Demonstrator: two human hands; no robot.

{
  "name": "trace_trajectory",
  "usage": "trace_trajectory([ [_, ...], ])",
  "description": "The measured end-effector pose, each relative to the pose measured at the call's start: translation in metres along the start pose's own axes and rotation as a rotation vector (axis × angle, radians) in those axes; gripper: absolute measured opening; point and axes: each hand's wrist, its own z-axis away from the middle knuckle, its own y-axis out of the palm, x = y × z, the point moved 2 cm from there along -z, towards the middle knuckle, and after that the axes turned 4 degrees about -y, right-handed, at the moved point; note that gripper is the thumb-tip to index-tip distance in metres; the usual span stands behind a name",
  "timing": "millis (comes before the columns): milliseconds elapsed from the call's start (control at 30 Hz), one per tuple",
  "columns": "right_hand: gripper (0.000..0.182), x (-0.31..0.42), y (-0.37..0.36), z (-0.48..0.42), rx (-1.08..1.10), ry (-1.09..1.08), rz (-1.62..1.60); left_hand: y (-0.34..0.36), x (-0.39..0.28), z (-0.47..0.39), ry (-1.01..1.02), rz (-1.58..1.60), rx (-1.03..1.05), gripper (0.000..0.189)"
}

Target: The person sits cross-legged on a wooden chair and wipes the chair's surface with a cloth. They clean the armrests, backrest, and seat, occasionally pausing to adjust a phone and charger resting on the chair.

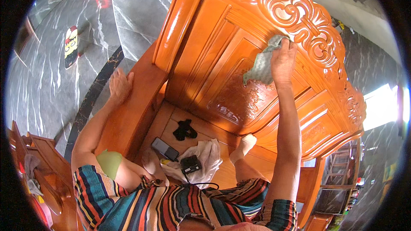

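Note:
My right hand (284,61) grips a grey-green cloth (264,65) against the upper part of a glossy carved wooden backrest (221,57). The cloth hangs down over the panel, partly covering its relief carving (234,102). Scrolls and leaves in carved wood (298,16) run along the top edge, just above that hand. Off to the left, my left hand (120,85) rests on the broad wooden armrest (141,86) near its outer edge. Nothing shows in it, and its thumb is apart from the fingers.
On the wooden seat lie a phone-like device (164,149), a black item (185,130), and a white cloth (208,157) under a black box (190,163) with a cable. A bare foot (247,142) stands by the backrest. Beyond the armrest is marbled floor with a cartoon-patterned board-shaped item (71,47).

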Motion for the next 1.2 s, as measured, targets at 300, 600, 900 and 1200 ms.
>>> trace_trajectory([
  [300,0.016,0.065,0.002,-0.029,0.451,0.355,-1.115,-0.078,-0.234,0.068,0.532,1.100,0.474,0.071],
  [600,0.044,-0.034,-0.073,-0.147,-0.004,0.008,-0.080,-0.082,-0.285,0.048,0.482,1.359,0.370,0.019],
  [900,0.088,-0.154,-0.066,-0.160,0.323,0.396,0.206,-0.157,-0.312,-0.010,1.088,0.602,-0.781,0.019],
  [1200,0.084,-0.133,-0.078,-0.153,0.239,0.329,0.218,-0.090,-0.331,-0.067,0.868,-0.072,-0.996,0.030],
])
